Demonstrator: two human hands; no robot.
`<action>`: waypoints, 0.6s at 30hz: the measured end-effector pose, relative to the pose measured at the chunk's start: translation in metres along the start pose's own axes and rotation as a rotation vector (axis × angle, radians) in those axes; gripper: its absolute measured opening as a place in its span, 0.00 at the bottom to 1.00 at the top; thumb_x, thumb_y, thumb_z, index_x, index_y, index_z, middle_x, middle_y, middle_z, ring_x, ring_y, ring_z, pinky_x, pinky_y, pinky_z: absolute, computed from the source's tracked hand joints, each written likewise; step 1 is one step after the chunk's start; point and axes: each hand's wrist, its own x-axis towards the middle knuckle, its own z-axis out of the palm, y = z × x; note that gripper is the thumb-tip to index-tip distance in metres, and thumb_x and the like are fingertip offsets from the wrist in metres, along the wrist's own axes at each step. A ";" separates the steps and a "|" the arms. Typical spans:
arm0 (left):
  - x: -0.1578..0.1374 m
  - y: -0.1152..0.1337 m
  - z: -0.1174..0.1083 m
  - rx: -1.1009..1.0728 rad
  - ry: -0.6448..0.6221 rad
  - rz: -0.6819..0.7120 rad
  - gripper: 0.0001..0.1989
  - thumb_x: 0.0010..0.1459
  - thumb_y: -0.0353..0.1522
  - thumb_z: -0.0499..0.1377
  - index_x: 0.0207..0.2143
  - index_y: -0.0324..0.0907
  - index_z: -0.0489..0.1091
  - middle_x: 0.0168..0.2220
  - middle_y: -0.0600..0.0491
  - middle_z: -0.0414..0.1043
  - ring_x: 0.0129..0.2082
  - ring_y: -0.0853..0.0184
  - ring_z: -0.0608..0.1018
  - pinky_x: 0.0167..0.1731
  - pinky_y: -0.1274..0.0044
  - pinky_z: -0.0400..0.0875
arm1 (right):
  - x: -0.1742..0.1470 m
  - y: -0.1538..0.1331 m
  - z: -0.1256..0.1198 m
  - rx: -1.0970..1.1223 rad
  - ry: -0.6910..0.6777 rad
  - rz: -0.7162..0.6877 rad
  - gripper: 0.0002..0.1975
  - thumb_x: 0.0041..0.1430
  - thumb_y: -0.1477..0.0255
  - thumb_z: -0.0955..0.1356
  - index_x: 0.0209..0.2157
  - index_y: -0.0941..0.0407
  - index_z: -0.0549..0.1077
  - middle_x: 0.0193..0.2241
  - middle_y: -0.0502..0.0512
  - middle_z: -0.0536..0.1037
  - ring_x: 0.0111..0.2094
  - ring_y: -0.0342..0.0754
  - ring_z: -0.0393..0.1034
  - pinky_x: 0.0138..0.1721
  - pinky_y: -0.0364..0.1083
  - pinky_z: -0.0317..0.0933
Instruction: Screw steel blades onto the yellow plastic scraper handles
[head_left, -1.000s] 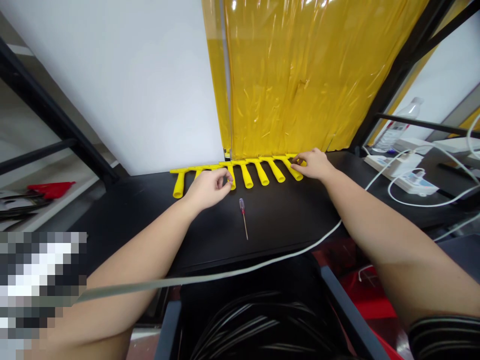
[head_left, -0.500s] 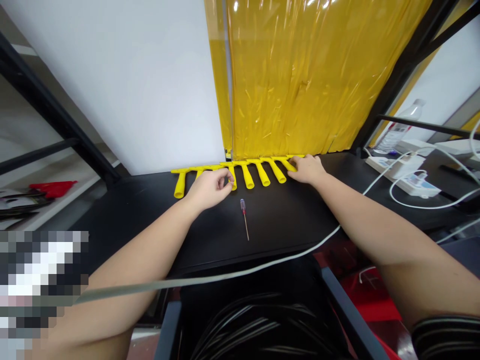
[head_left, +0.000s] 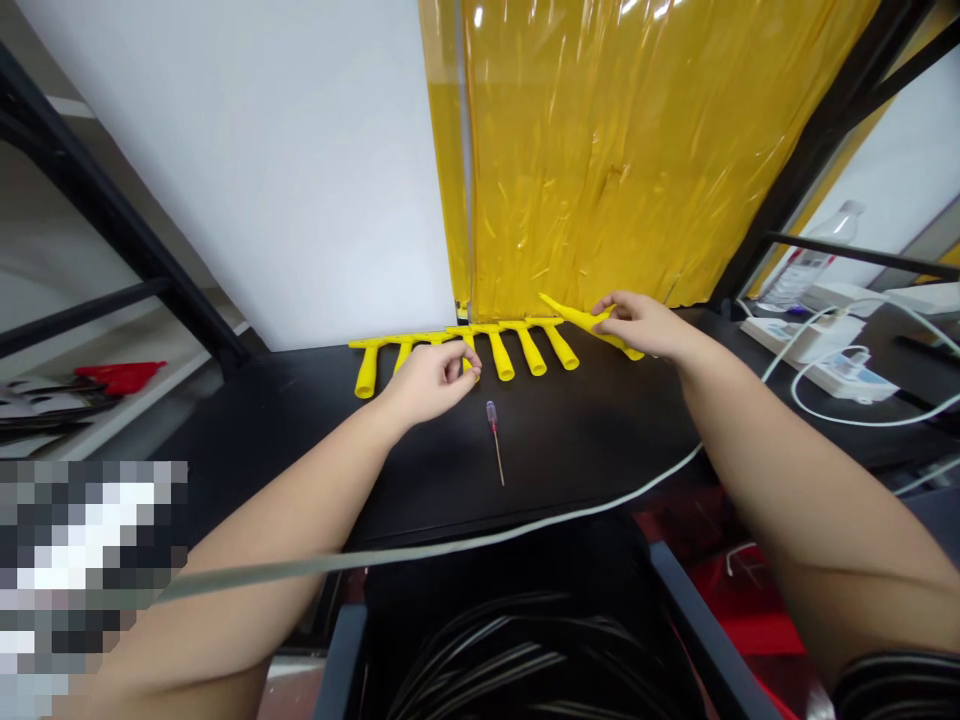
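Where the black bench [head_left: 570,440] meets the wall, at its far edge:
Yellow rack [head_left: 480,345]: long plastic strip with tubes branching off toward the near edge, lying flat along the far edge of the bench, at the foot of the yellow curtain [head_left: 637,150].
Left hand [head_left: 429,380]: resting on the middle of the rack, fingers curled and pinched together on one tube, pressing it to the bench.
Right hand [head_left: 637,322]: at the right end of the rack, thumb and fingers clamped on a loose yellow piece [head_left: 592,322].
Loose yellow piece: separate from the rack, raised off the bench and tilted, pointed end toward the curtain, thicker end poking out below the hand toward the right.
Screwdriver [head_left: 495,440]: small, with a red and clear handle and a thin shaft, lying untouched mid-bench just nearer than the left hand, tip toward the near edge.
Grey cable [head_left: 525,525]: stretched along the near edge of the bench, passing under the right forearm.
Right end of the bench: white power strip [head_left: 825,365] with white leads, clear bottle [head_left: 814,255] behind it.
Left side shelf [head_left: 97,400]: red tool [head_left: 120,377] among dark items.
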 end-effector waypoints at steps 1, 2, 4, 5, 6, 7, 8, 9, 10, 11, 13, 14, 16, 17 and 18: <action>-0.001 0.002 0.000 -0.029 -0.049 0.014 0.08 0.61 0.36 0.63 0.38 0.42 0.78 0.19 0.61 0.60 0.21 0.71 0.65 0.27 0.76 0.59 | -0.011 -0.010 0.001 0.029 -0.036 -0.055 0.14 0.60 0.67 0.70 0.48 0.54 0.74 0.29 0.51 0.77 0.27 0.47 0.69 0.31 0.46 0.60; -0.001 0.004 0.001 -0.067 -0.105 0.023 0.10 0.62 0.38 0.63 0.39 0.41 0.79 0.20 0.60 0.61 0.21 0.71 0.65 0.26 0.76 0.60 | -0.024 -0.022 0.005 0.040 -0.049 -0.123 0.14 0.59 0.67 0.71 0.47 0.54 0.73 0.28 0.50 0.76 0.27 0.47 0.68 0.30 0.46 0.59; -0.002 0.008 0.003 -0.188 -0.215 0.005 0.14 0.64 0.41 0.62 0.44 0.41 0.80 0.23 0.57 0.68 0.23 0.70 0.70 0.27 0.76 0.64 | -0.053 -0.046 0.018 0.030 -0.036 -0.270 0.13 0.60 0.65 0.70 0.46 0.53 0.73 0.28 0.49 0.75 0.28 0.48 0.68 0.30 0.46 0.59; -0.002 0.010 0.005 -0.276 -0.255 -0.022 0.17 0.65 0.43 0.62 0.47 0.41 0.79 0.27 0.55 0.72 0.25 0.69 0.73 0.28 0.75 0.68 | -0.067 -0.058 0.026 0.004 -0.019 -0.337 0.13 0.61 0.65 0.70 0.46 0.52 0.72 0.29 0.49 0.75 0.28 0.48 0.68 0.30 0.47 0.58; -0.002 0.011 0.007 -0.378 -0.279 -0.055 0.19 0.65 0.44 0.62 0.50 0.41 0.78 0.32 0.51 0.76 0.27 0.68 0.76 0.30 0.74 0.72 | -0.079 -0.069 0.035 -0.025 -0.008 -0.402 0.12 0.61 0.67 0.69 0.47 0.52 0.72 0.30 0.49 0.76 0.29 0.49 0.69 0.31 0.47 0.59; -0.002 0.013 0.009 -0.488 -0.290 -0.089 0.21 0.65 0.46 0.63 0.52 0.41 0.76 0.38 0.48 0.78 0.29 0.67 0.79 0.32 0.73 0.75 | -0.089 -0.079 0.043 -0.050 0.012 -0.467 0.13 0.61 0.68 0.69 0.48 0.52 0.71 0.32 0.51 0.77 0.31 0.51 0.70 0.34 0.49 0.61; -0.002 0.015 0.011 -0.603 -0.285 -0.120 0.23 0.64 0.47 0.64 0.54 0.41 0.74 0.44 0.46 0.79 0.32 0.66 0.81 0.34 0.72 0.78 | -0.097 -0.087 0.051 -0.072 0.045 -0.530 0.13 0.61 0.69 0.69 0.49 0.52 0.71 0.35 0.53 0.78 0.34 0.53 0.72 0.37 0.51 0.63; -0.002 0.017 0.012 -0.715 -0.265 -0.147 0.24 0.63 0.47 0.65 0.55 0.42 0.72 0.47 0.45 0.78 0.33 0.65 0.82 0.36 0.71 0.79 | -0.102 -0.094 0.058 -0.084 0.107 -0.575 0.14 0.62 0.70 0.69 0.50 0.52 0.71 0.38 0.56 0.79 0.38 0.56 0.73 0.41 0.54 0.65; -0.002 0.019 0.013 -0.819 -0.233 -0.173 0.25 0.63 0.47 0.66 0.55 0.43 0.70 0.49 0.45 0.77 0.34 0.66 0.83 0.37 0.70 0.81 | -0.104 -0.099 0.064 -0.081 0.158 -0.610 0.15 0.62 0.70 0.69 0.51 0.52 0.71 0.41 0.58 0.79 0.41 0.59 0.74 0.44 0.56 0.66; -0.002 0.021 0.014 -0.911 -0.196 -0.203 0.25 0.62 0.47 0.67 0.54 0.43 0.68 0.48 0.46 0.77 0.35 0.66 0.83 0.39 0.70 0.81 | -0.105 -0.103 0.070 -0.077 0.189 -0.637 0.16 0.63 0.71 0.68 0.52 0.53 0.71 0.43 0.60 0.79 0.44 0.61 0.74 0.46 0.58 0.66; -0.001 0.025 0.014 -1.042 -0.126 -0.262 0.23 0.61 0.44 0.68 0.51 0.43 0.67 0.44 0.49 0.77 0.36 0.67 0.83 0.40 0.72 0.81 | -0.105 -0.110 0.079 -0.079 0.213 -0.677 0.16 0.63 0.73 0.68 0.53 0.52 0.71 0.45 0.62 0.79 0.46 0.63 0.73 0.49 0.61 0.66; 0.000 0.027 0.014 -1.079 -0.094 -0.288 0.21 0.61 0.43 0.68 0.50 0.42 0.67 0.42 0.50 0.77 0.35 0.68 0.82 0.39 0.73 0.81 | -0.106 -0.112 0.081 -0.085 0.205 -0.690 0.17 0.64 0.73 0.68 0.54 0.52 0.72 0.45 0.62 0.79 0.47 0.63 0.73 0.49 0.62 0.66; 0.001 0.028 0.012 -1.120 -0.032 -0.340 0.19 0.61 0.39 0.68 0.49 0.41 0.68 0.38 0.53 0.76 0.34 0.69 0.81 0.35 0.76 0.80 | -0.114 -0.118 0.081 -0.095 0.171 -0.701 0.18 0.67 0.70 0.68 0.57 0.52 0.72 0.46 0.64 0.79 0.47 0.65 0.73 0.49 0.64 0.67; 0.002 0.028 0.011 -1.130 0.002 -0.370 0.18 0.61 0.38 0.67 0.50 0.41 0.69 0.36 0.53 0.75 0.33 0.69 0.81 0.33 0.77 0.79 | -0.122 -0.120 0.079 -0.088 0.153 -0.706 0.19 0.67 0.67 0.69 0.58 0.52 0.72 0.46 0.64 0.79 0.47 0.66 0.73 0.49 0.65 0.67; 0.003 0.027 0.010 -1.134 0.034 -0.402 0.17 0.61 0.37 0.65 0.51 0.41 0.69 0.35 0.54 0.74 0.32 0.68 0.80 0.32 0.76 0.79 | -0.132 -0.123 0.075 -0.066 0.140 -0.719 0.20 0.67 0.65 0.70 0.58 0.51 0.72 0.47 0.64 0.79 0.48 0.65 0.73 0.49 0.66 0.68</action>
